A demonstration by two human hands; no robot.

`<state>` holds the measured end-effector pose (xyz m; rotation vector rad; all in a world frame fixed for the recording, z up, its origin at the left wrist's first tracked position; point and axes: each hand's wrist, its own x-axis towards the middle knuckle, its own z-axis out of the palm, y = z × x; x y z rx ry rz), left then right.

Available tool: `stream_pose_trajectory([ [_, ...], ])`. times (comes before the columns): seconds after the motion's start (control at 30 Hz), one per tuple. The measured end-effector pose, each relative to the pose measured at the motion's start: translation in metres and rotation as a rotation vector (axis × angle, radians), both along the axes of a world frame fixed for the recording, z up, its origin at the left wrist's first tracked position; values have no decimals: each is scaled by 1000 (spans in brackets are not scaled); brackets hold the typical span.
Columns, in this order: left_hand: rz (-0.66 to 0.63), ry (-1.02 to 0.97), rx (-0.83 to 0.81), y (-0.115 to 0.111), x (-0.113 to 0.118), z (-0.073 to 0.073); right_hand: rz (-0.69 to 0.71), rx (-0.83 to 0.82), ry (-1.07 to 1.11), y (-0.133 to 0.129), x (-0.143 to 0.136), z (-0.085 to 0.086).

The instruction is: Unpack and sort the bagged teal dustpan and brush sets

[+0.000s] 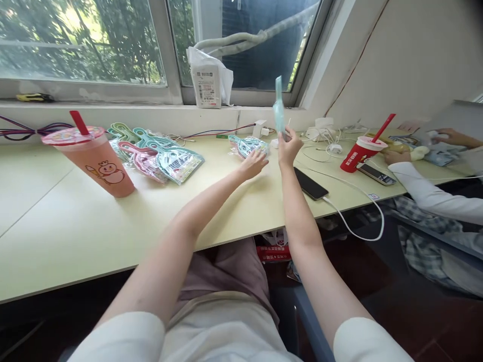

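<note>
My right hand (pixel 290 145) pinches a light-blue plastic-wrapped piece (pixel 279 108), raised upright above the table and seen nearly edge-on. My left hand (pixel 254 164) has its fingers stretched out over the near edge of a small group of blue fan-shaped packets (pixel 247 145) in clear wrap. Whether the fingertips touch them I cannot tell. Further left lies a heap of similar packets, with a blue one (pixel 179 160) on top, a pink one (pixel 145 161) beside it and a green one (pixel 123 131) behind.
A large pink cup (pixel 101 163) with a red straw stands at left. At right are a charging phone (pixel 310 183), white cables (pixel 324 131), a red cup (pixel 360 152) and another phone (pixel 377 173). Another person's hand (pixel 398 155) works beyond. A paper bag (pixel 207 83) stands on the windowsill.
</note>
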<state>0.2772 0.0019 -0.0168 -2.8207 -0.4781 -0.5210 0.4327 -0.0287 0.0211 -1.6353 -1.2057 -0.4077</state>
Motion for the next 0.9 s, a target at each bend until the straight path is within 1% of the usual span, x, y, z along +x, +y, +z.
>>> stream_pose_trajectory([
  [0.07,245,-142,-136,9,33,-5,-44,46,-14,-5,4,2],
  [0.1,354,-198,-212,14,46,-8,-54,54,-37,-7,4,2],
  [0.13,432,-234,-276,19,55,-10,-57,52,-68,-7,4,0],
  [0.17,478,-258,-324,24,61,-13,-56,44,-102,-6,3,-2],
  [0.23,502,-296,-366,35,61,-19,-56,36,-156,-3,1,-7],
  [0.3,489,-327,-369,42,48,-22,-64,44,-157,2,-1,-13],
  [0.37,433,-320,-345,43,28,-21,-70,44,-124,5,-5,-17],
  [0.47,409,-253,-320,31,-7,-13,-47,19,-107,2,-17,-18],
  [0.53,425,-196,-315,17,-32,-7,-12,7,-108,-8,-26,-14],
  [0.63,395,-92,-260,-7,-73,-5,51,18,-66,-39,-38,-4],
  [0.7,356,-16,-184,-19,-99,-6,100,42,-33,-70,-46,1],
  [0.73,356,-1,-149,-24,-110,-6,124,54,-21,-88,-50,2],
  [0.8,402,4,-123,-30,-126,-6,173,60,-12,-122,-60,4],
  [0.9,514,18,-185,-34,-133,-1,267,96,2,-168,-85,0],
])
